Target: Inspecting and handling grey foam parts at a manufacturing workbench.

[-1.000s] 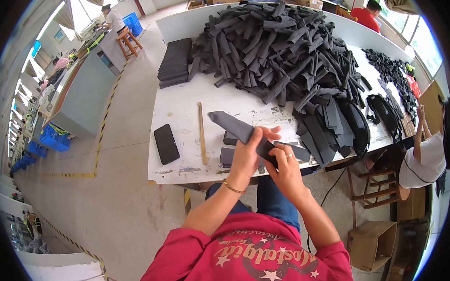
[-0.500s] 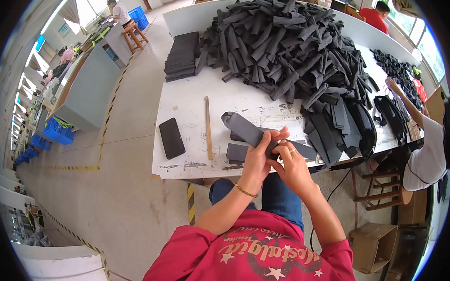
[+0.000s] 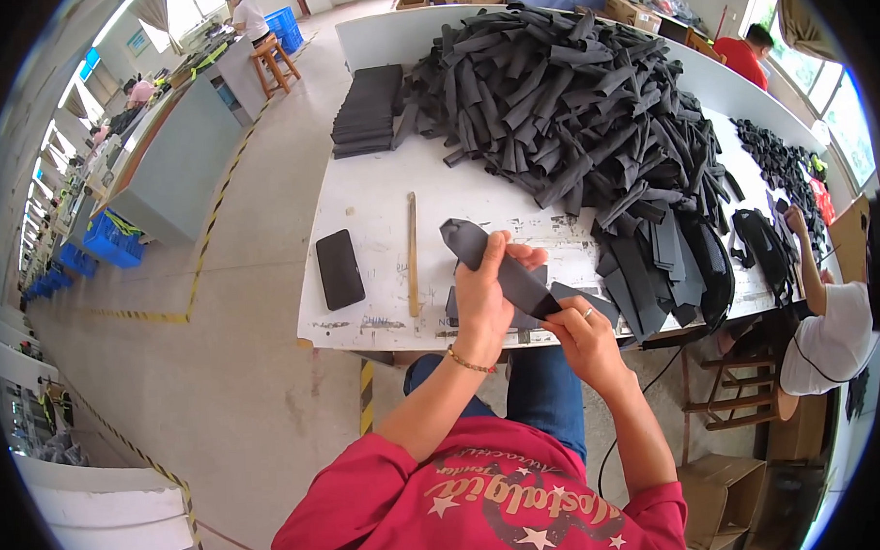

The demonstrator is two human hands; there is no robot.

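Observation:
Both of my hands hold one dark grey fabric strip (image 3: 526, 289) above the table's front edge. My left hand (image 3: 487, 283) is wrapped round its middle, thumb on top. My right hand (image 3: 584, 336), with a ring on one finger, pinches the strip's near right end. The strip's far end is folded to a blunt tip and points away to the left. Beneath my hands lie more dark flat pieces (image 3: 451, 304), partly covered. A stack of flat dark strips (image 3: 643, 268) lies right of my hands.
On the white table (image 3: 360, 200) lie a black phone (image 3: 339, 270) and a wooden stick (image 3: 413, 255). A large heap of dark strips (image 3: 560, 106) rises at the back, beside a neat stack (image 3: 367, 108). A co-worker in white (image 3: 830, 334) sits at right.
My right hand has moved right and down along the strip to its end. More of the strip now shows between my hands. The co-worker's arm at right has come lower.

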